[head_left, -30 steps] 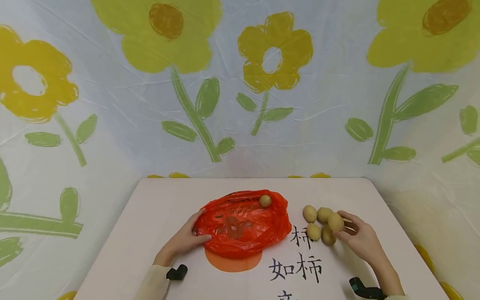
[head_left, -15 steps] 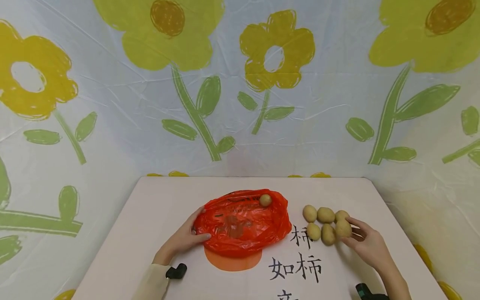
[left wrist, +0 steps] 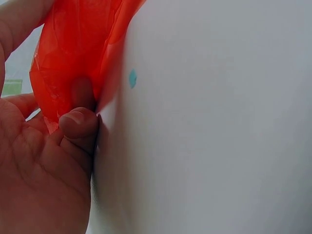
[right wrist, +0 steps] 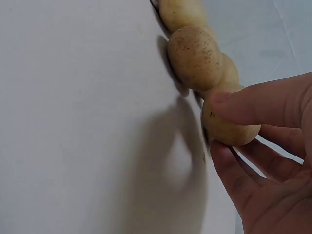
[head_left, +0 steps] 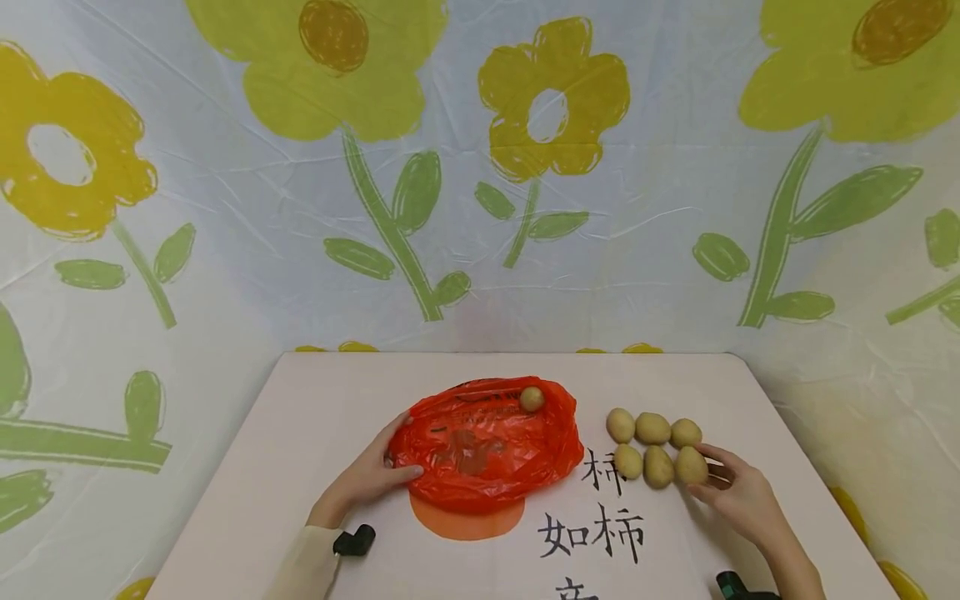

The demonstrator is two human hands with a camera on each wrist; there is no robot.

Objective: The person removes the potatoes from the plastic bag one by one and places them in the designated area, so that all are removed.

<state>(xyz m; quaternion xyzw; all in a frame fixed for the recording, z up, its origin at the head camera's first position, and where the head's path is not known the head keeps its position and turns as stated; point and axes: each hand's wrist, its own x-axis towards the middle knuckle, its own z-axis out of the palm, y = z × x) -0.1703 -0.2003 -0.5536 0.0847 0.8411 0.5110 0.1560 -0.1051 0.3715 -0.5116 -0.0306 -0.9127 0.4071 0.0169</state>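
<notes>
On the table lies a red plastic bag (head_left: 480, 454), crumpled and partly see-through, with one small potato (head_left: 532, 399) at its upper right. My left hand (head_left: 367, 479) grips the bag's left end; in the left wrist view the red film runs between the thumb and the curled fingers. To the right of the bag, several potatoes (head_left: 652, 428) form two short rows of three. My right hand (head_left: 738, 496) pinches the front right potato (right wrist: 231, 122) between thumb and fingers, low at the table. Beside it sits a speckled potato (right wrist: 195, 56).
The pale table (head_left: 322, 392) carries black brush characters (head_left: 592, 533) and an orange printed shape (head_left: 468, 525), partly under the bag. A flower-printed cloth (head_left: 600, 283) stands behind and along both sides. Black straps with camera mounts (head_left: 355, 541) sit at the wrists.
My right hand has carried its potato right and toward me, down to the front row's right end, uncovering the potato behind. The left hand and the bag have stayed in place.
</notes>
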